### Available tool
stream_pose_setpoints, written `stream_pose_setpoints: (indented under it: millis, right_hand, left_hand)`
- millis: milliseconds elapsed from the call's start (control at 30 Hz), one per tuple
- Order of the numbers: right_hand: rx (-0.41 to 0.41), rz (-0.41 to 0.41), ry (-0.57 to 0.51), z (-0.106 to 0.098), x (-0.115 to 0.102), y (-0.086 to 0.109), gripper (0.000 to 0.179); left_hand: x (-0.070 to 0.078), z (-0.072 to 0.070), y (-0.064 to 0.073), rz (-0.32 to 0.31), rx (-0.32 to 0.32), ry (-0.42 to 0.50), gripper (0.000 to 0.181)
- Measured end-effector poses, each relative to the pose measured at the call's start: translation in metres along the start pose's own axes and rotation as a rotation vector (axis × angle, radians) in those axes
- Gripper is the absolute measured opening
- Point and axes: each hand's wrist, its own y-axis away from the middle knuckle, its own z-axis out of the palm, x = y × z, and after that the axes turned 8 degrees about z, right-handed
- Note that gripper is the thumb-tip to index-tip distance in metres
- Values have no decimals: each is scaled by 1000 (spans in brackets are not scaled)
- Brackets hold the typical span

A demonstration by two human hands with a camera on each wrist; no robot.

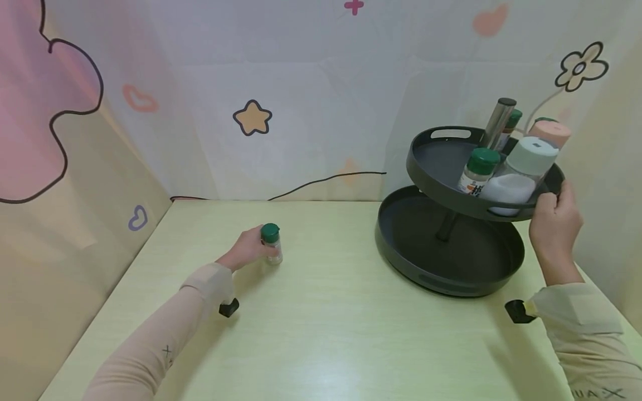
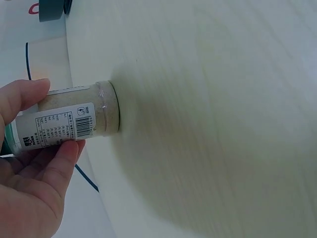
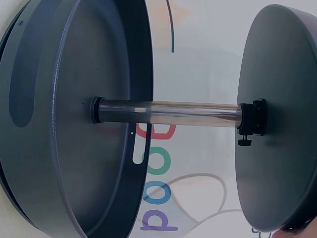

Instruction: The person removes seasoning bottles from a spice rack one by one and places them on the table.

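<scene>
Green-capped, 1 bottle is resting upright within the left grip, snug around it. Farther right, the right grip is clasping the upper tray by its edge. I am judging bottle handling as the step; the next move is probably needing a steady tray.

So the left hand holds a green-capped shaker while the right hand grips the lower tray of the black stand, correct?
Not quite: the head view shows the right hand gripping the upper tray, not the lower tray. The left hand does hold a green-capped shaker.
</scene>
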Motion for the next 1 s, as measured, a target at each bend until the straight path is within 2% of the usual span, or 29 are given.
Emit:
stream_pose_setpoints:
  millis: [233, 500, 700, 833, 1000]
  right_hand:
    - [9, 12, 8, 0, -1, -1, 31]
    - [6, 17, 19, 1, -1, 0, 36]
    - [17, 21, 5, 2, -1, 0, 20]
    - [15, 14, -4, 2, -1, 1, 21]
    - [23, -1, -5, 1, 0, 1, 21]
  left_hand:
    - [-2, -2, -2, -20, 11, 12, 48]
    - [-3, -2, 0, -28, 5, 16, 49]
    - [-5, -1, 1, -28, 12, 24, 49]
    - [-6, -2, 0, -25, 7, 15, 50]
    - [-1, -7, 0, -46, -2, -16, 50]
